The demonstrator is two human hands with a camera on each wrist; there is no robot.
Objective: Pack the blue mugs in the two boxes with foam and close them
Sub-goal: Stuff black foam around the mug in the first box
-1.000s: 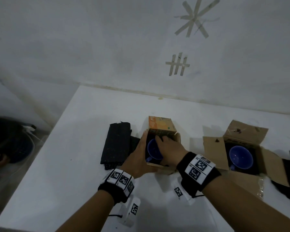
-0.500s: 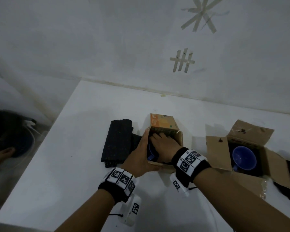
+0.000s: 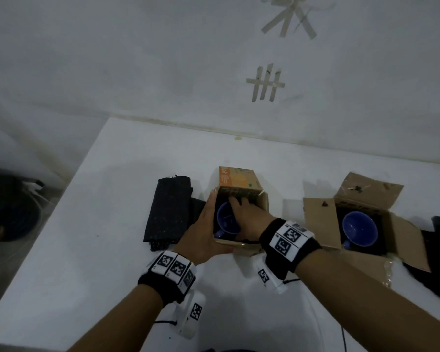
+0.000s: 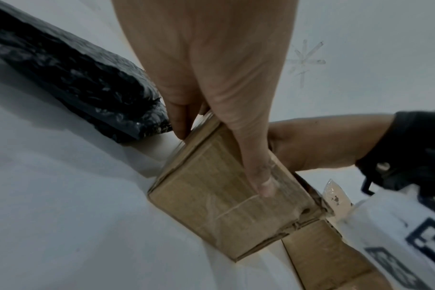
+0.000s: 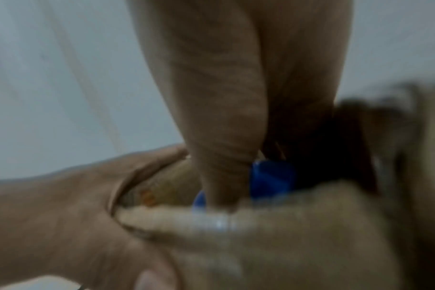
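Your left hand (image 3: 203, 235) clamps the small brown cardboard box (image 4: 226, 204) at its near corner, thumb pressed flat on the front panel. Your right hand (image 3: 249, 219) reaches inside, fingers over the first blue ceramic mug (image 3: 225, 221); whether they grip it, I cannot tell. Seat it squarely and keep that box braced. The open cardboard box on the right (image 3: 320, 219) holds the second blue mug (image 3: 360, 226) in dark foam. A folded black foam sheet (image 3: 169, 212) lies beside your left hand.

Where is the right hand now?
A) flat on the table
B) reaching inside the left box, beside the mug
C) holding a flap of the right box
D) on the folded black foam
B: the right hand reaches into the left box, beside the blue mug.
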